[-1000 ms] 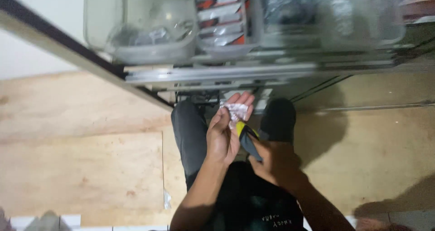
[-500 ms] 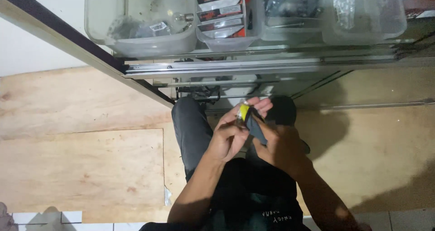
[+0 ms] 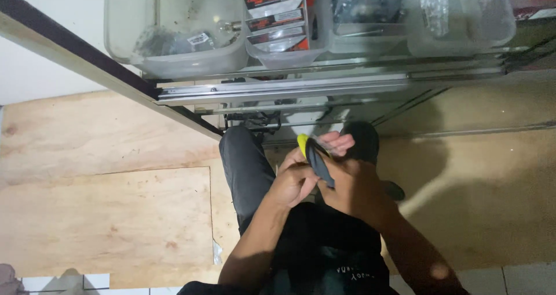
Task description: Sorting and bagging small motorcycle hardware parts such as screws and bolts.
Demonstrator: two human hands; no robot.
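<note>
Both hands meet in front of the person's lap, above dark trousers (image 3: 246, 167). The right hand (image 3: 350, 185) is clenched around a tool with a dark handle and a yellow end (image 3: 313, 153), which points up and away from the body. The left hand (image 3: 295, 179) closes against the same tool from the other side (its fingers curl over the handle). Beyond the hands runs a metal shelf rail (image 3: 301, 86) bearing clear plastic bins (image 3: 174, 28), one of them holding small boxes (image 3: 272, 11). Plywood flooring (image 3: 104, 214) lies to the left.

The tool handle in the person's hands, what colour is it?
The tool handle is dark grey with a bright yellow end, seen in the head view.
</note>
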